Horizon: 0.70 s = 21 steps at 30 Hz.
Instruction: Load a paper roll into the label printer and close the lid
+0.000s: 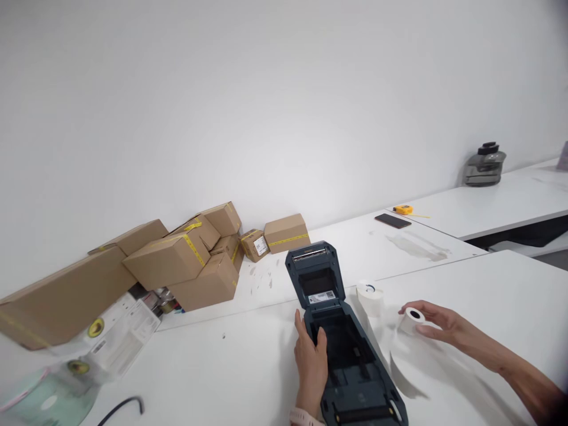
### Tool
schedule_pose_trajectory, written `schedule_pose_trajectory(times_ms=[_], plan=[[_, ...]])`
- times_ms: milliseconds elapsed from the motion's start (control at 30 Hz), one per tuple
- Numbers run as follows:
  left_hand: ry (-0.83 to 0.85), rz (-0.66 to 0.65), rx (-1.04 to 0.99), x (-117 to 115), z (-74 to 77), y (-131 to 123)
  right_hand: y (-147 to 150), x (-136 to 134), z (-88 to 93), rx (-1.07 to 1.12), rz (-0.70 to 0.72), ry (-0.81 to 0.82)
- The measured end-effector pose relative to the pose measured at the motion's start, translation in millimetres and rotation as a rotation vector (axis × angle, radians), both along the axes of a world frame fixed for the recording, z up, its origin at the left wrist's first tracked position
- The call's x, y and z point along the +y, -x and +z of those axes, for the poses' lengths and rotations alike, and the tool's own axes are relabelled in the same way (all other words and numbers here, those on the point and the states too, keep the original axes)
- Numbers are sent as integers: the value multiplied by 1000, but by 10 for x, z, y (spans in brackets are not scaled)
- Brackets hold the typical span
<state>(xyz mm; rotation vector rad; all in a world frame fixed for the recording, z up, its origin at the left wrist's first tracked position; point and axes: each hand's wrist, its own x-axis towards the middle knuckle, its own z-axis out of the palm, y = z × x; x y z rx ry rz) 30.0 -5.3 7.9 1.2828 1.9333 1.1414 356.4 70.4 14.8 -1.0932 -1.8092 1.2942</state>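
A dark blue-grey label printer (355, 355) sits on the white table with its lid (314, 278) swung up, showing an inner bay with no roll in it. My left hand (311, 362) grips the printer's left edge, thumb over the rim of the bay and fingers along the outside. To the right of the printer, my right hand (437, 322) pinches a small white paper roll (405, 324) between thumb and fingers, its dark core facing me. A loose white paper strip (406, 376) curls beside the printer. Behind it stands a larger white roll (371, 303).
Several cardboard boxes (173, 260) are stacked at the left by the wall. Farther back lie a phone (393, 220) and a yellow tape measure (403, 209); a grey water jug (484, 167) stands far right. Near left are a mint-green container (53, 396) and a black cable (122, 405).
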Motion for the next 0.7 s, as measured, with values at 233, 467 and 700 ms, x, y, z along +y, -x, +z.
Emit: schedule_pose_trajectory(times_ms=[233,467,700], plan=[[4,25,-3,-21,28,-17,81,175,-319,-65,32,-27],[-9,20,18,-19,29,-9,34,458,-354,-177,-66,-15],[-58,16,1,-19,-5,5,533,907,-202,-345,-35,-119]])
